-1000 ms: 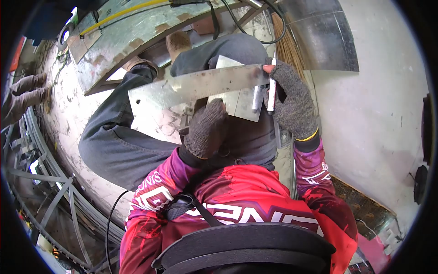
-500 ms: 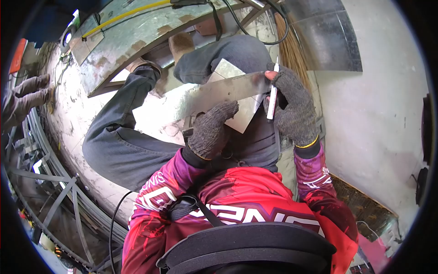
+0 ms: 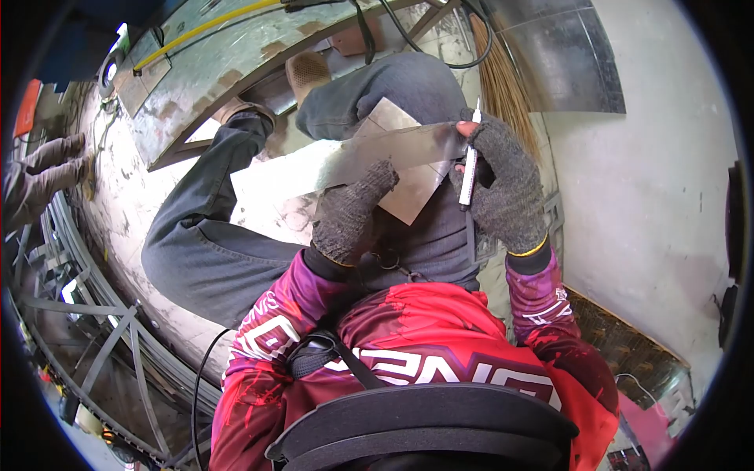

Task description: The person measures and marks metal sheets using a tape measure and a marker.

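- Grey knit gloves on both hands; the right hand (image 3: 503,184) pinches the right end of a long metal strip (image 3: 345,161) between thumb and fingertips, with a white pen (image 3: 469,165) tucked upright in the same grip.
- Left hand (image 3: 349,212) is pressed against the strip's lower edge near its middle, fingers curled on it — gripping it from below.
- Strip sits over the person's lap, above the raised knee (image 3: 393,86), tilted so the left end is lower.
- Versus a second ago: the strip was flatter and closer to level; now its left end has dropped and it catches more glare. The left hand has slid up and right along the lower edge.
- A smaller metal sheet (image 3: 412,192) lies behind the strip, partly hidden by it and by the left hand.
- Around: a curved rusty plate (image 3: 228,59) with a yellow hose (image 3: 204,25) on it, a broom (image 3: 503,86) against the white wall (image 3: 660,180), a shiny sheet (image 3: 565,55) top right.
- Another person's gloved hand (image 3: 35,169) at the far left edge — well apart.
- Steel bars (image 3: 110,345) lower left.
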A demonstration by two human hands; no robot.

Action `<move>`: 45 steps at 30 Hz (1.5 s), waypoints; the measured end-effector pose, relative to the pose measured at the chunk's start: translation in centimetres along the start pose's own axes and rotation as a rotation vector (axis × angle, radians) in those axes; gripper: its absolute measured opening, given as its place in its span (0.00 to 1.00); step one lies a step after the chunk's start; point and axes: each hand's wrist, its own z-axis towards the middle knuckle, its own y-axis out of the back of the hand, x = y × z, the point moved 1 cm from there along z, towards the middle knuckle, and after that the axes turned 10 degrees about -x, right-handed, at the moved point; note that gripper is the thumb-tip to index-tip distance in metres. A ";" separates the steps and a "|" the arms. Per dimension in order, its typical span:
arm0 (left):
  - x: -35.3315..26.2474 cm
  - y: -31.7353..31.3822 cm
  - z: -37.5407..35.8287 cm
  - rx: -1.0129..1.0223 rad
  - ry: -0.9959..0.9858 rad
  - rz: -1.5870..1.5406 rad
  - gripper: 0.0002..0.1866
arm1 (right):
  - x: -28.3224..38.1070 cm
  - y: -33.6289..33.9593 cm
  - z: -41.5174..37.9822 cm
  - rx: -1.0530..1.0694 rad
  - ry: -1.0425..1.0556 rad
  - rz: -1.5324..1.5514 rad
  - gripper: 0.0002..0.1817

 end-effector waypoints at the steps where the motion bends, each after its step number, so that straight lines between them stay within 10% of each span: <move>1: -0.1 0.4 0.0 0.053 -0.221 0.311 0.22 | -0.2 0.0 0.0 0.000 0.000 0.001 0.32; 2: -0.8 0.6 0.1 0.053 -0.221 0.313 0.22 | -0.4 -0.1 -0.1 -0.035 0.049 -0.022 0.31; 4: -2.4 0.6 0.1 0.144 -0.833 0.899 0.23 | -0.3 -0.2 -0.1 -0.071 0.098 -0.044 0.30; 7: -0.1 0.5 0.7 0.053 -0.449 0.623 0.23 | 0.4 0.3 0.1 -0.064 0.061 -0.054 0.30; 11: -2.6 0.9 0.9 0.040 -0.787 0.939 0.20 | 1.6 0.9 0.5 -0.074 0.256 -0.268 0.31; 14: -1.6 2.3 1.6 -0.026 -0.529 0.670 0.22 | 0.8 0.1 1.0 -0.035 0.326 -0.178 0.33; 16: -3.0 2.1 1.6 -0.078 0.194 -0.194 0.24 | 0.7 -1.6 1.1 -0.015 0.412 -0.058 0.33; 19: -0.2 3.8 2.0 -0.076 -0.253 0.351 0.26 | 0.0 -2.5 1.1 -0.044 0.415 -0.062 0.32; 30: -2.2 2.9 2.0 -0.012 -0.343 0.594 0.25 | 0.8 -1.6 0.5 -0.056 0.292 0.004 0.34; 38: -1.6 2.6 2.3 -0.086 -0.275 0.315 0.22 | 3.0 -1.5 1.6 -0.160 -0.036 0.614 0.16; 43: -2.7 2.9 1.7 0.021 -0.765 0.873 0.22 | 2.7 -0.9 5.2 -0.157 0.189 0.305 0.13; 45: -2.7 2.8 1.9 0.025 -0.673 0.788 0.22 | 2.2 -1.0 5.4 -0.136 0.106 0.361 0.14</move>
